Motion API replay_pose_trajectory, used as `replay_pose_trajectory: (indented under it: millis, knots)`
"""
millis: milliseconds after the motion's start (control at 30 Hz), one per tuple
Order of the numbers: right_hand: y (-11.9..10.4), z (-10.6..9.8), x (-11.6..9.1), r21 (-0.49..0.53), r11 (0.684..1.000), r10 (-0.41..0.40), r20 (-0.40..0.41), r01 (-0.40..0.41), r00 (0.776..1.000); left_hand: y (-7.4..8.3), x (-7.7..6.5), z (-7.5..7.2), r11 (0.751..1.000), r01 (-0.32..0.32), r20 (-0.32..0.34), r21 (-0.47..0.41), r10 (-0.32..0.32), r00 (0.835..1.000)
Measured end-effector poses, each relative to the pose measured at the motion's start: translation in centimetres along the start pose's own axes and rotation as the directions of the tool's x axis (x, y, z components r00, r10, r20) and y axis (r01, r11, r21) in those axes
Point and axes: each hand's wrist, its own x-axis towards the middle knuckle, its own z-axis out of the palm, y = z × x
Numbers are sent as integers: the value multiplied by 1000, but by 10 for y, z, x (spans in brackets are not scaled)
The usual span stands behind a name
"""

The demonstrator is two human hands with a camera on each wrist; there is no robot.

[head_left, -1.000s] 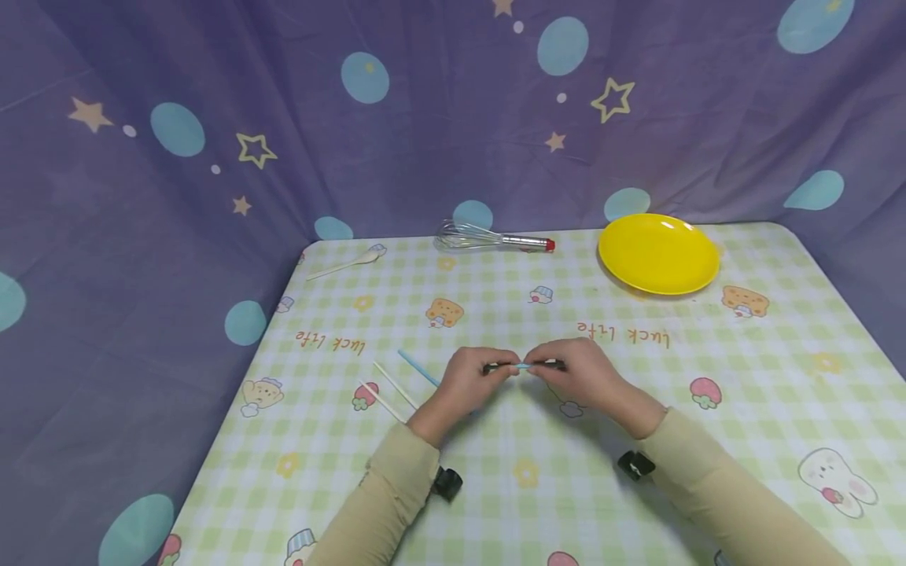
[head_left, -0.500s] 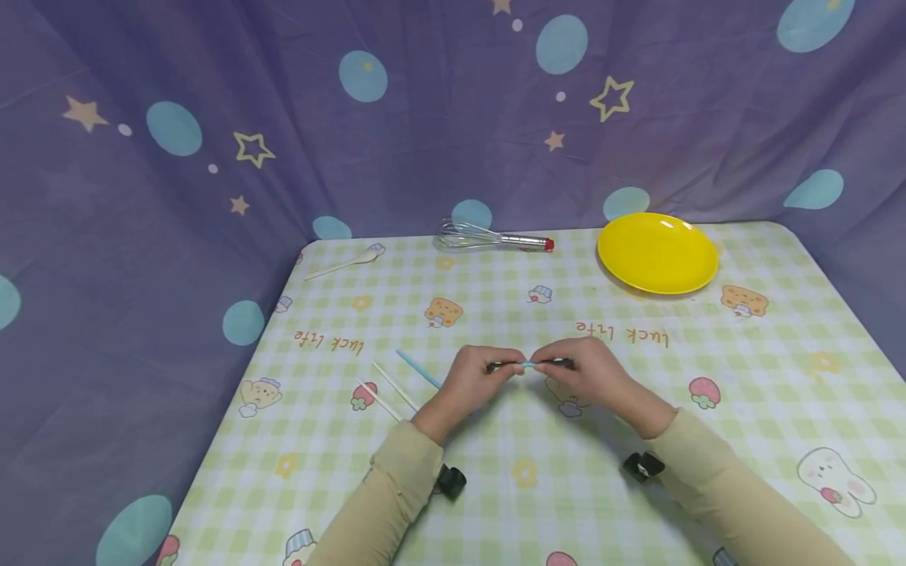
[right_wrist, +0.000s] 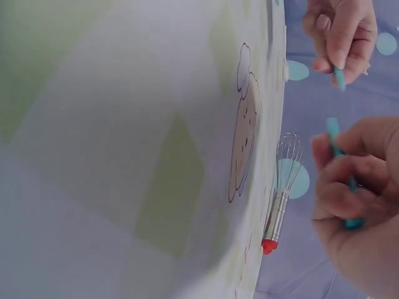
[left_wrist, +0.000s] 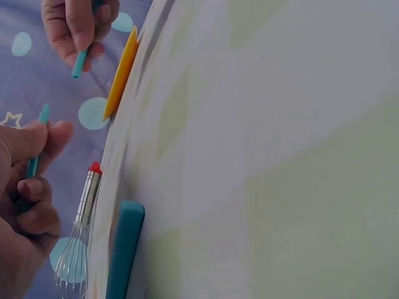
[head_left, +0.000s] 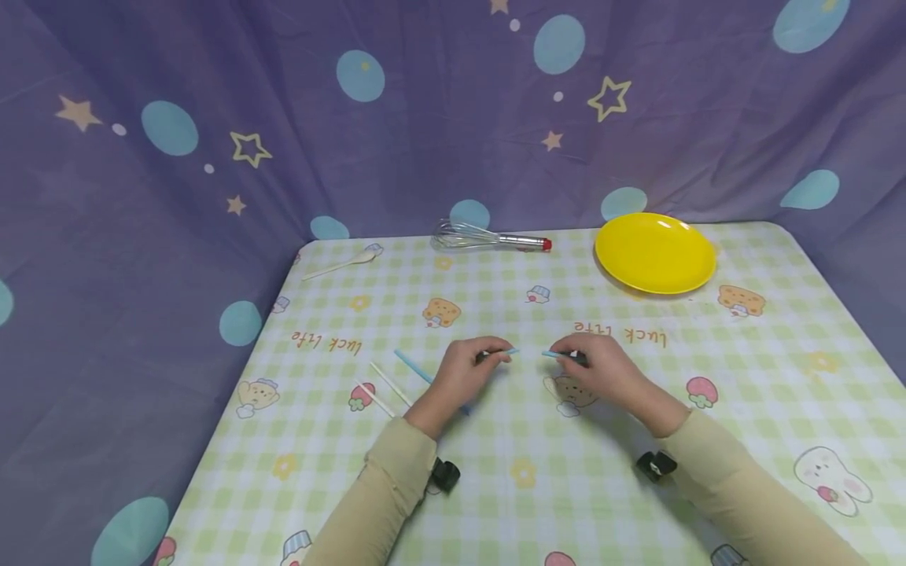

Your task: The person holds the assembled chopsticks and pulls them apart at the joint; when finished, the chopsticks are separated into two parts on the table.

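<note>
Above the middle of the table, my left hand [head_left: 462, 376] pinches a thin teal stick piece [left_wrist: 44, 113] whose narrower end pokes past the fingertips. Facing it, my right hand [head_left: 605, 368] grips a second teal stick piece [right_wrist: 332, 128], its near end blunt in the left wrist view. A small gap separates the two ends. Most of each piece is hidden by the curled fingers. Partly under my left arm lies a longer blue stick [head_left: 412, 365], beside two thin white sticks [head_left: 385, 379] that run toward the left sleeve.
A whisk [head_left: 524, 240] with a red-tipped handle lies along the table's back edge. To its right sits a yellow plate [head_left: 654, 251]; a pale spoon [head_left: 340, 265] is at back left. A patterned curtain [head_left: 425, 118] hangs right behind the table.
Both hands were together with the teal pieces meeting end to end. They have since drawn apart, left hand leftward and right hand rightward, each with one piece.
</note>
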Motion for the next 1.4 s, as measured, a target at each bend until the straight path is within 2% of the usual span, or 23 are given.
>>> replay_pose_trajectory:
  millis: [133,233,400,500,600,767,867,967,1167,1400]
  knots:
    - [3,-3,-4,2,999,42,63,-42,997,-1,6,0,999,25,42,34,-27,999]
    - [6,-5,-7,-5,999,37,89,-36,995,-3,14,0,996,52,49,68,-55,997]
    - [12,-4,-10,23,995,92,108,-95,990,-5,31,5,989,111,-7,97,-111,994]
    - [15,-2,-10,47,985,157,122,-163,980,-6,42,9,981,156,-59,115,-150,987]
    - [16,0,-11,61,979,186,128,-195,974,-8,52,13,973,192,-94,127,-181,979]
    - [14,1,-14,84,967,230,122,-241,966,-7,66,21,967,201,-80,157,-190,978]
    - [13,3,-14,30,970,237,98,-241,967,-8,73,27,968,185,-59,169,-177,982]
    - [13,4,-15,-44,971,237,78,-234,968,-9,78,32,969,190,-67,157,-181,981]
    - [11,4,-16,-88,961,268,79,-261,960,-8,83,40,961,252,-111,114,-239,965]
    - [14,9,-18,-163,962,235,99,-217,967,-9,88,47,941,262,-128,216,-238,963]
